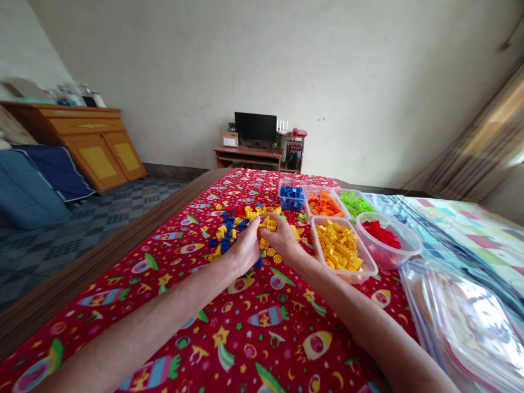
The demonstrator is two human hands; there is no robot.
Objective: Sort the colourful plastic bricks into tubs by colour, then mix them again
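While left hand [247,246] and right hand [283,234] clamp yellow block [269,223] left of yellow-filled box [355,277], step seems piece-fitting, contact unclear; next move needs steady grip.

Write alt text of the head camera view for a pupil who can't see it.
The left hand and right hand hold a yellow toy block by a mixed pile on red patterned cloth, beside tubs of colour-sorted blocks.

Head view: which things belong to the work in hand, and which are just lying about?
Apparently in use:
left hand
right hand
yellow piece held between them
loose mixed blocks
tubs of blocks

Lying about:
plastic bags
monitor
telephone
cardboard box
wooden cabinet
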